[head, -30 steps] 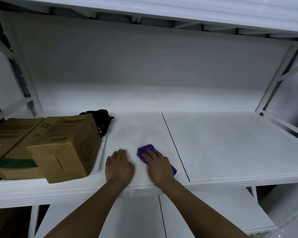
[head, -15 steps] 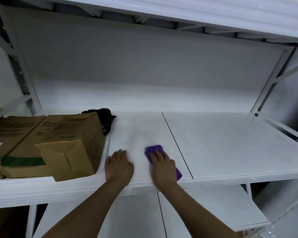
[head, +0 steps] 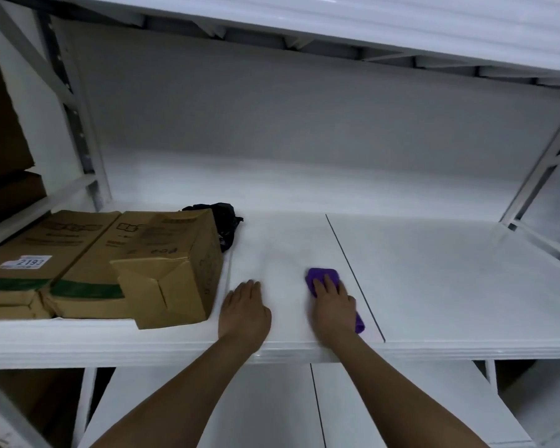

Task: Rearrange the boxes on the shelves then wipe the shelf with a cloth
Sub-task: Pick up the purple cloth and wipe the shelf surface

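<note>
The right hand (head: 333, 305) lies flat with fingers extended on the purple cloth (head: 324, 276), pressing it to the white shelf (head: 450, 286); the left hand (head: 243, 310) rests open beside it, holding nothing. Further left, past that hand, stand the cardboard boxes (head: 165, 270). The wiping step seems underway; next, the cloth likely needs sweeping rightward across the seam (head: 353, 273) onto the bare panel.

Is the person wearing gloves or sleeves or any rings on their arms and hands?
No. The left hand and right hand are bare, with no gloves, and I see no rings or watch. Both forearms are bare too; no sleeve shows as far as the picture reaches.
</note>
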The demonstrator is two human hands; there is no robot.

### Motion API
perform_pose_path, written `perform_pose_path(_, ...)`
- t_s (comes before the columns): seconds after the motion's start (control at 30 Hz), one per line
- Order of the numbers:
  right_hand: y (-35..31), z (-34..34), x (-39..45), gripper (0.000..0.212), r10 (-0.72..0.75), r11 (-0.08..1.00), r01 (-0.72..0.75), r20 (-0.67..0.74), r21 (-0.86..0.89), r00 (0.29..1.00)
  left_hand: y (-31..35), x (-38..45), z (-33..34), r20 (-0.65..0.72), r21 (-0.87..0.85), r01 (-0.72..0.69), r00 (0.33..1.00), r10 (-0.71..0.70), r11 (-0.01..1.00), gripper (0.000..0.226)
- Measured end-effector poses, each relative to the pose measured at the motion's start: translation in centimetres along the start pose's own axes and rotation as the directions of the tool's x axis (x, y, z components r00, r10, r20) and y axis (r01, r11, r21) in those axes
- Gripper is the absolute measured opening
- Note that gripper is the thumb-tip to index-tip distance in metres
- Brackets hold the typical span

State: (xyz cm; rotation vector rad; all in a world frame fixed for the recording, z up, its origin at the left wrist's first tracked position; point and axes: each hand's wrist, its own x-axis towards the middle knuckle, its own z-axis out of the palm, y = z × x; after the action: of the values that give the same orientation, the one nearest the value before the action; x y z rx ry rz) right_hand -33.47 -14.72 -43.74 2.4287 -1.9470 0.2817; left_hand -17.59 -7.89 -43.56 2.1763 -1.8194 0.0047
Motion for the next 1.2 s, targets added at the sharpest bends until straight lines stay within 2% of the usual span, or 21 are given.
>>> perform_pose_path(0.13, -3.8, 1.2, -0.2, 0.053, -0.282, 0.955, 0.279, 0.019, 0.099, 0.959, -0.2, 0.3, -0.5, -0.029, 0.022, -0.038, 0.999, 0.038, 0.999, 0.055)
perform_pose_path(0.2, -3.2, 1.2, -0.3, 0.051, -0.439, 0.884, 0.436, -0.018, 0.169, 0.898, -0.1, 0.5, -0.7, -0.033, 0.001, -0.043, 0.999, 0.043, 0.999, 0.054)
perform_pose_path(0.27, -0.7, 1.3, 0.2, 0.050, -0.515, 0.844, 0.511, -0.023, 0.163, 0.857, -0.1, 0.5, -0.9, -0.026, -0.011, -0.052, 0.998, 0.051, 0.999, 0.054)
perform_pose_path(0.33, 0.9, 0.9, 0.5, 0.048, -0.494, 0.861, 0.497, -0.063, 0.110, 0.867, -0.2, 0.4, -1.1, -0.013, 0.010, -0.064, 0.998, 0.064, 0.998, 0.055)
perform_pose_path(0.4, 0.9, 0.6, 0.9, 0.050, -0.343, 0.934, 0.348, -0.066, 0.080, 0.937, -0.3, 0.3, -1.4, -0.008, 0.034, -0.087, 0.996, 0.087, 0.996, 0.055)
perform_pose_path(0.43, 0.4, 0.6, 1.1, 0.052, -0.254, 0.964, 0.254, -0.021, 0.077, 0.967, -0.3, 0.3, -1.6, -0.013, 0.044, -0.096, 0.995, 0.097, 0.994, 0.055)
perform_pose_path(0.5, -1.2, 1.0, 1.4, 0.055, -0.173, 0.984, 0.173, -0.002, 0.046, 0.985, -0.4, 0.2, -2.1, -0.033, 0.088, -0.124, 0.991, 0.128, 0.988, 0.056)
perform_pose_path(0.57, -3.4, 1.3, 1.5, 0.054, -0.217, 0.973, 0.216, 0.004, 0.083, 0.976, -0.3, 0.3, -2.6, -0.034, 0.150, -0.155, 0.986, 0.161, 0.976, 0.057)
perform_pose_path(0.63, -5.8, 2.0, 1.2, 0.047, -0.351, 0.923, 0.351, -0.029, 0.157, 0.936, -0.7, 0.3, -3.3, -0.015, 0.243, -0.169, 0.984, 0.178, 0.955, 0.058)
perform_pose_path(0.73, -6.1, 2.2, 0.6, 0.038, -0.560, 0.795, 0.554, -0.052, 0.249, 0.827, -0.8, 0.4, -3.9, 0.019, 0.384, -0.187, 0.981, 0.194, 0.904, 0.058)
perform_pose_path(0.83, -3.3, 1.8, 1.2, 0.045, -0.660, 0.721, 0.667, -0.105, 0.191, 0.744, -0.6, 0.2, -4.5, 0.079, 0.503, -0.183, 0.983, 0.166, 0.844, 0.059)
perform_pose_path(0.87, -2.4, 1.6, 1.6, 0.047, -0.648, 0.736, 0.656, -0.105, 0.167, 0.754, -0.6, 0.1, -4.5, 0.101, 0.539, -0.179, 0.984, 0.148, 0.823, 0.058)
perform_pose_path(0.93, -2.4, 1.2, 2.0, 0.049, -0.510, 0.840, 0.521, -0.106, 0.151, 0.854, -0.8, -0.2, -4.6, 0.149, 0.612, -0.179, 0.983, 0.110, 0.770, 0.056)
perform_pose_path(1.0, -3.6, 1.0, 2.4, 0.052, -0.352, 0.933, 0.349, 0.018, 0.092, 0.936, -0.9, -0.7, -4.5, 0.199, 0.671, -0.205, 0.976, 0.094, 0.712, 0.052)
perform_pose_path(1.03, -4.6, 1.0, 2.4, 0.054, -0.314, 0.949, 0.311, 0.077, 0.055, 0.946, -1.1, -1.0, -4.4, 0.226, 0.690, -0.223, 0.970, 0.087, 0.689, 0.050)
perform_pose_path(1.1, -6.8, 0.9, 2.5, 0.056, -0.331, 0.944, 0.329, 0.069, 0.037, 0.941, -1.2, -1.6, -4.4, 0.280, 0.714, -0.269, 0.956, 0.089, 0.647, 0.049)
perform_pose_path(1.2, -9.3, 2.0, 2.2, 0.055, -0.502, 0.864, 0.499, 0.032, 0.070, 0.865, -1.3, -2.3, -4.7, 0.318, 0.727, -0.303, 0.944, 0.090, 0.616, 0.047)
